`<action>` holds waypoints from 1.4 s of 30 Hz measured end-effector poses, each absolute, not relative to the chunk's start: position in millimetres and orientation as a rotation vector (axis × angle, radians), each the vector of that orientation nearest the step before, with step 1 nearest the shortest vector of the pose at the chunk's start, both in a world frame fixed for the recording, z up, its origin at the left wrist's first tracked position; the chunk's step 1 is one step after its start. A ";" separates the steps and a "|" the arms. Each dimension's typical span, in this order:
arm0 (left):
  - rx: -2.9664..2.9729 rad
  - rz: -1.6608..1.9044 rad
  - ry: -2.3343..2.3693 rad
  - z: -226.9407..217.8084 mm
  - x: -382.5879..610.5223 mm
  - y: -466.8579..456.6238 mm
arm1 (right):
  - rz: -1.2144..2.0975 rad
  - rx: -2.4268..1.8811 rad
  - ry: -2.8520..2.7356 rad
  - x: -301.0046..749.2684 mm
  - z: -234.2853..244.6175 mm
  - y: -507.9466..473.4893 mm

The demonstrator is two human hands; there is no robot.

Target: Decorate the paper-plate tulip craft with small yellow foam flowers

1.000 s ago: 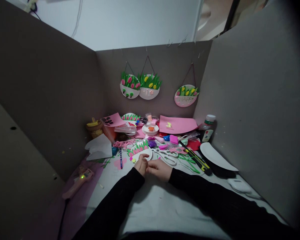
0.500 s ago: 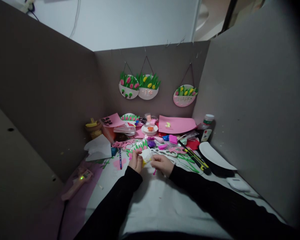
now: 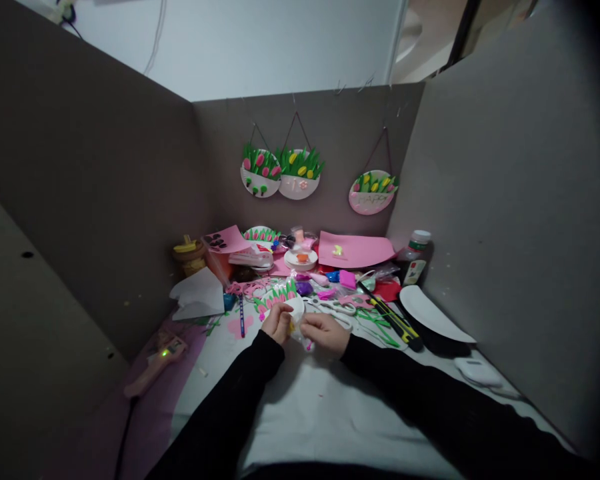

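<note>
Yellow piece at left hand

A small yellow piece is held, partly hidden.

Black-sleeved, the left arm and right arm stretched forward and angled inward, while the left hand and right hand, both curled, hung near each other.

Dim light, white wall brightest, soft shadows on cloth, wide-angle stretch, right edge blackened (perhaps lens vignetting)
</note>
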State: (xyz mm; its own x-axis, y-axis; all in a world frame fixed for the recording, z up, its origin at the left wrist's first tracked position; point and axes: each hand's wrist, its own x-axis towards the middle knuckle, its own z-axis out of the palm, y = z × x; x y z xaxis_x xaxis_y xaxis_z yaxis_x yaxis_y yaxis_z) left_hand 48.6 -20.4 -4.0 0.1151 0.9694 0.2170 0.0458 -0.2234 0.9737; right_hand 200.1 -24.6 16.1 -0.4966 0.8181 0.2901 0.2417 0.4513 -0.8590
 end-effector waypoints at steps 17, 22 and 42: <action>1.419 1.309 0.996 -3.8 46.5 -18.4 | 0.985 -0.979 -1.661 211.4 18.4 -3.9; 1.319 1.472 1.211 -5.3 42.5 -10.7 | 1.103 -1.106 -1.202 239.9 17.3 25.0; 0.965 1.211 0.925 -5.9 60.3 -19.2 | 0.788 -0.642 -1.892 196.1 15.2 -31.2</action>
State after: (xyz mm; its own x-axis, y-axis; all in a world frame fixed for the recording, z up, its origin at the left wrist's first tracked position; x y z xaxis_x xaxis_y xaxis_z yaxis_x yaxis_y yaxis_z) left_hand 60.3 -19.2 -5.9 0.1217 0.9909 -0.0571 -0.3154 0.0932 0.9444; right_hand 196.1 -31.2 15.2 -0.4072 0.7145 0.5689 0.0998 0.6539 -0.7499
